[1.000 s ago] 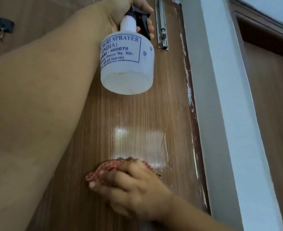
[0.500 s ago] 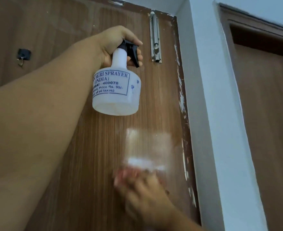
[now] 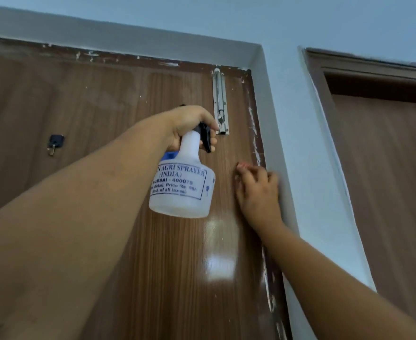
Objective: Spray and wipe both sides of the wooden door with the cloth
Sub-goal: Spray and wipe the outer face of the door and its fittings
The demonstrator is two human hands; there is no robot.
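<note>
The brown wooden door (image 3: 104,106) fills the left and middle of the view, with a glossy patch of reflected light low on its right side. My left hand (image 3: 189,123) grips the neck of a white spray bottle (image 3: 182,187) with a black trigger, held up near the door's upper right. My right hand (image 3: 256,190) presses a red patterned cloth (image 3: 240,165) against the door's right edge; only a sliver of the cloth shows above my fingers.
A metal slide bolt (image 3: 220,101) is fixed near the door's top right corner. A small black hook (image 3: 55,141) hangs on the door at left. The white wall and frame (image 3: 292,143) separate this door from a second brown door (image 3: 386,180) at right.
My right hand has slid the cloth up and to the right along the door, to its right edge. The view has tilted upward, so the door's top and the frame show.
</note>
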